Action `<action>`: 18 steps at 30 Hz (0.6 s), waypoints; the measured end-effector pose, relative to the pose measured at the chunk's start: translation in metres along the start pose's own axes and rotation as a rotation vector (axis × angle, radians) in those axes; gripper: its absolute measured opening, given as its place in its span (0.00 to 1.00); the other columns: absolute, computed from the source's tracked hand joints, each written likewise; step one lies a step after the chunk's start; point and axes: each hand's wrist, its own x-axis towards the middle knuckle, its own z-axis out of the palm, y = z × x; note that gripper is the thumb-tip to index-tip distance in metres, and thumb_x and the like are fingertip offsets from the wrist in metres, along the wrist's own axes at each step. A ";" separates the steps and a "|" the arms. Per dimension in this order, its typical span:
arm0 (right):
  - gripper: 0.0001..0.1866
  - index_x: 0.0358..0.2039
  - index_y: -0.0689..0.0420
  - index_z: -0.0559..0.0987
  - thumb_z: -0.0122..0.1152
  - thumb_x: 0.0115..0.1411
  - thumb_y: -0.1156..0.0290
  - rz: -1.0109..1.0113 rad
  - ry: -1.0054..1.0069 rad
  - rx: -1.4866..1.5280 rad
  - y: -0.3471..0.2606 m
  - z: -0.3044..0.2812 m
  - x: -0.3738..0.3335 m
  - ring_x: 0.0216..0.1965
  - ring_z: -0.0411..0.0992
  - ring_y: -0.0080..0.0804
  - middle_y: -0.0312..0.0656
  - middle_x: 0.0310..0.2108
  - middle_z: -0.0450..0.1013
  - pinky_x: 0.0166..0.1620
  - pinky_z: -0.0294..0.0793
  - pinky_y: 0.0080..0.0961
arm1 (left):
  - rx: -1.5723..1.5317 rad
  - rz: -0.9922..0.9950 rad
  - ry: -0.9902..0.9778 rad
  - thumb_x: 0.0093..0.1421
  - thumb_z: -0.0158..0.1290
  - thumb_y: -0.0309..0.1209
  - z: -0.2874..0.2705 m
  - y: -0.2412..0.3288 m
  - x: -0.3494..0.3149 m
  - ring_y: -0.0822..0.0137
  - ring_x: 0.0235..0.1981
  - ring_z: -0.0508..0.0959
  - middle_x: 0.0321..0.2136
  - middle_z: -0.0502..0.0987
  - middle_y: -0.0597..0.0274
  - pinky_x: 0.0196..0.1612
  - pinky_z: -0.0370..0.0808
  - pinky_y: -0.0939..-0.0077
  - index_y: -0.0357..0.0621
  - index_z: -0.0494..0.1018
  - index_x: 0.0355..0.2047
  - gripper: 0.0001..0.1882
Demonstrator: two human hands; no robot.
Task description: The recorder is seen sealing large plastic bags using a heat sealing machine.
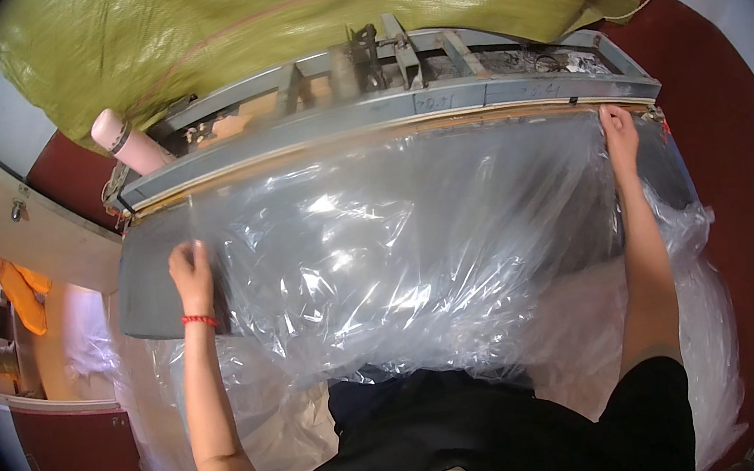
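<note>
A sheet of clear plastic film [338, 231] lies crinkled over a dark grey padded board [154, 279], and its loose folds hang down in front of me. My left hand [192, 274], with a red bead bracelet at the wrist, is closed at the film's left edge, fingertips pinched together. Farther right, my right hand [620, 141] pinches the film's upper right corner, close under a long grey metal bar [362, 123]. Both arms are stretched forward, with the film spread between them.
Behind the bar stands a metal frame [406, 55] with a lever mechanism. A pink bottle [131, 142] leans at its left end. Yellow-green woven sheeting [318, 5] covers the back. More bunched film hangs at the right [698, 288]. A doorway with an orange cloth [21, 292] is at the left.
</note>
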 end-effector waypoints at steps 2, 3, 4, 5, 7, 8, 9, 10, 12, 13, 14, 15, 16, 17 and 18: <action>0.08 0.26 0.60 0.72 0.58 0.51 0.69 -0.215 -0.039 -0.090 -0.016 -0.025 -0.023 0.22 0.58 0.11 0.27 0.18 0.63 0.26 0.56 0.09 | 0.133 0.152 -0.121 0.50 0.53 0.34 -0.017 0.010 -0.022 0.57 0.34 0.69 0.29 0.71 0.52 0.39 0.65 0.68 0.34 0.68 0.29 0.13; 0.08 0.24 0.60 0.72 0.58 0.51 0.70 -0.150 -0.094 -0.136 -0.023 -0.046 -0.035 0.22 0.57 0.11 0.26 0.18 0.62 0.26 0.56 0.09 | 0.192 0.215 -0.040 0.48 0.54 0.31 -0.019 0.017 -0.030 0.57 0.35 0.68 0.28 0.71 0.53 0.40 0.64 0.69 0.35 0.69 0.25 0.10; 0.08 0.22 0.61 0.72 0.58 0.51 0.70 -0.105 -0.161 -0.164 -0.028 -0.069 -0.048 0.22 0.56 0.11 0.25 0.17 0.61 0.26 0.56 0.10 | 0.196 0.205 -0.031 0.48 0.54 0.31 -0.022 0.024 -0.034 0.57 0.35 0.68 0.28 0.71 0.53 0.40 0.64 0.69 0.35 0.69 0.25 0.10; 0.08 0.21 0.60 0.71 0.58 0.51 0.70 -0.168 -0.174 -0.262 -0.028 -0.092 -0.064 0.22 0.54 0.12 0.26 0.17 0.60 0.25 0.55 0.11 | 0.138 0.206 -0.083 0.46 0.54 0.28 -0.024 0.030 -0.034 0.56 0.33 0.68 0.27 0.70 0.53 0.39 0.64 0.68 0.37 0.68 0.24 0.08; 0.11 0.17 0.59 0.67 0.57 0.51 0.70 -0.128 -0.255 -0.392 -0.020 -0.141 -0.097 0.19 0.51 0.14 0.27 0.15 0.56 0.22 0.51 0.14 | -0.048 0.149 -0.107 0.42 0.52 0.23 -0.023 0.046 -0.036 0.55 0.31 0.67 0.24 0.69 0.54 0.37 0.63 0.67 0.38 0.67 0.19 0.04; 0.13 0.15 0.59 0.65 0.57 0.49 0.70 -0.083 -0.330 -0.490 -0.011 -0.169 -0.113 0.19 0.51 0.16 0.28 0.15 0.55 0.22 0.52 0.16 | -0.061 0.154 -0.105 0.43 0.51 0.23 -0.022 0.054 -0.037 0.54 0.33 0.67 0.26 0.69 0.53 0.38 0.63 0.67 0.38 0.68 0.21 0.04; 0.15 0.13 0.58 0.62 0.58 0.48 0.71 -0.045 -0.453 -0.494 -0.002 -0.193 -0.128 0.18 0.49 0.17 0.29 0.14 0.52 0.22 0.51 0.17 | -0.087 0.189 -0.097 0.44 0.51 0.23 -0.021 0.063 -0.040 0.54 0.35 0.67 0.28 0.70 0.53 0.40 0.63 0.67 0.38 0.68 0.22 0.04; 0.13 0.12 0.59 0.66 0.59 0.45 0.71 0.044 -0.579 -0.611 0.008 -0.212 -0.140 0.16 0.55 0.21 0.34 0.12 0.58 0.21 0.55 0.22 | -0.120 0.224 -0.079 0.45 0.51 0.24 -0.021 0.072 -0.044 0.54 0.37 0.67 0.30 0.71 0.53 0.41 0.63 0.67 0.38 0.69 0.24 0.04; 0.11 0.12 0.62 0.70 0.58 0.44 0.71 0.394 -0.750 -1.080 0.014 -0.233 -0.167 0.17 0.62 0.22 0.36 0.14 0.66 0.21 0.59 0.25 | -0.225 0.300 -0.084 0.46 0.52 0.24 -0.020 0.093 -0.055 0.56 0.36 0.67 0.29 0.70 0.55 0.41 0.63 0.66 0.40 0.69 0.24 0.04; 0.11 0.12 0.62 0.70 0.58 0.44 0.71 0.345 -0.777 -1.005 0.007 -0.231 -0.166 0.17 0.62 0.22 0.36 0.14 0.66 0.21 0.59 0.25 | -0.269 0.330 -0.110 0.45 0.52 0.23 -0.021 0.104 -0.060 0.57 0.36 0.67 0.29 0.70 0.56 0.40 0.64 0.67 0.40 0.69 0.24 0.04; 0.11 0.12 0.63 0.71 0.58 0.44 0.70 0.159 -0.724 -1.190 -0.009 -0.225 -0.166 0.17 0.64 0.26 0.40 0.14 0.68 0.22 0.61 0.27 | -0.289 0.385 -0.081 0.45 0.52 0.21 -0.020 0.116 -0.066 0.60 0.33 0.69 0.27 0.71 0.58 0.38 0.65 0.72 0.38 0.69 0.22 0.04; 0.11 0.13 0.64 0.72 0.58 0.43 0.70 -0.016 -0.647 -1.362 -0.030 -0.209 -0.165 0.17 0.67 0.31 0.44 0.15 0.69 0.23 0.62 0.30 | -0.327 0.429 -0.117 0.45 0.53 0.21 -0.020 0.127 -0.071 0.60 0.32 0.70 0.27 0.71 0.57 0.37 0.66 0.72 0.38 0.69 0.22 0.04; 0.10 0.15 0.64 0.71 0.58 0.44 0.70 -0.044 -0.638 -1.192 -0.052 -0.180 -0.158 0.18 0.66 0.38 0.47 0.16 0.68 0.24 0.63 0.32 | -0.364 0.473 -0.157 0.45 0.53 0.21 -0.021 0.138 -0.077 0.59 0.31 0.70 0.27 0.71 0.57 0.35 0.66 0.71 0.39 0.69 0.22 0.04; 0.09 0.17 0.64 0.71 0.59 0.44 0.70 -0.094 -0.615 -0.987 -0.078 -0.144 -0.148 0.19 0.66 0.46 0.50 0.16 0.67 0.25 0.63 0.33 | -0.377 0.527 -0.153 0.44 0.53 0.21 -0.020 0.149 -0.082 0.59 0.31 0.71 0.28 0.72 0.57 0.35 0.67 0.71 0.39 0.69 0.22 0.05; 0.10 0.18 0.64 0.70 0.58 0.45 0.71 -0.234 -0.626 -0.778 -0.106 -0.107 -0.142 0.18 0.65 0.42 0.50 0.15 0.65 0.24 0.62 0.30 | -0.388 0.581 -0.148 0.44 0.53 0.22 -0.018 0.158 -0.088 0.59 0.31 0.71 0.29 0.72 0.57 0.34 0.67 0.72 0.39 0.68 0.23 0.05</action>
